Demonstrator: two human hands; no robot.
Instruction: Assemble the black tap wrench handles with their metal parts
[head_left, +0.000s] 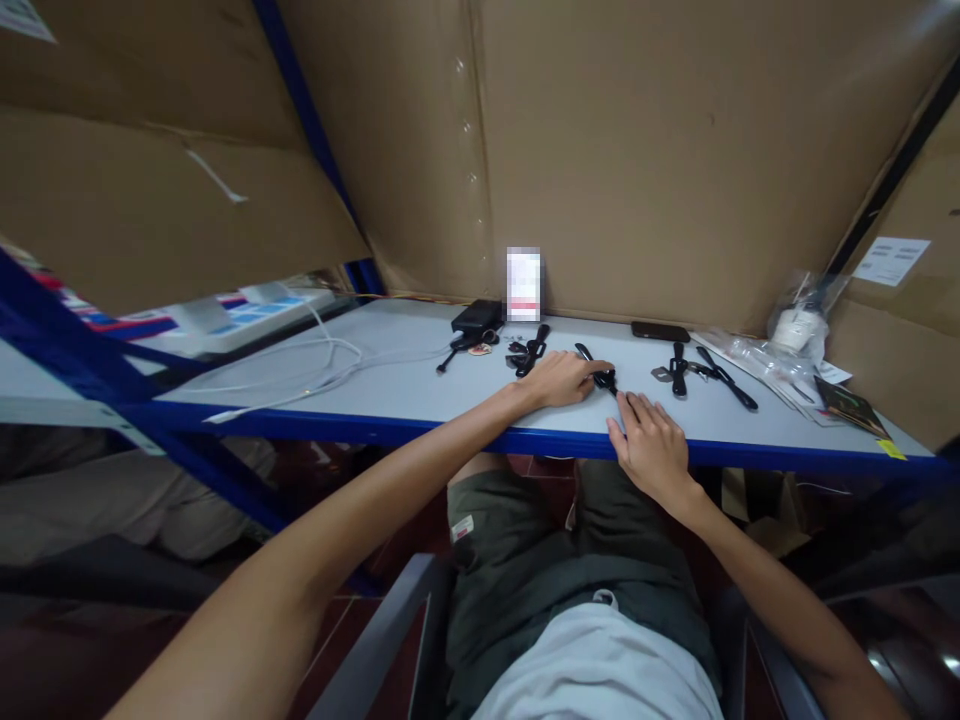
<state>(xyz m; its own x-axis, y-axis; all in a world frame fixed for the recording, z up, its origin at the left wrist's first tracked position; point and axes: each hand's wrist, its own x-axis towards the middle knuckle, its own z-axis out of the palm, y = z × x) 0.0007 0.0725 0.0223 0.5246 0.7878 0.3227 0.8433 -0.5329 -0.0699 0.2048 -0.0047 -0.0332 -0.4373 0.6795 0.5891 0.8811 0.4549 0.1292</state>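
A long, slim black piece (583, 352) with a wider middle lies slantwise near the front of the table; I cannot make out its kind. My left hand (564, 379) is closed at its left side, the index finger reaching across its middle. Close to its lower end is my right hand (649, 441), fingers stretched out flat and thumb apart; whether the fingertips touch it I cannot tell. Similar black pieces lie on both sides: one (534, 350) left of my hands, a crossed-looking one (679, 370) and a slim one (729, 380) to the right.
Along the back of the grey table (405, 390) are a black box (477, 318), an upright lit phone (523, 285) and a dark phone (660, 331). White cables (330, 380) run across the left. Clear plastic bags (799, 330) lie right. Cardboard (637, 150) walls the back.
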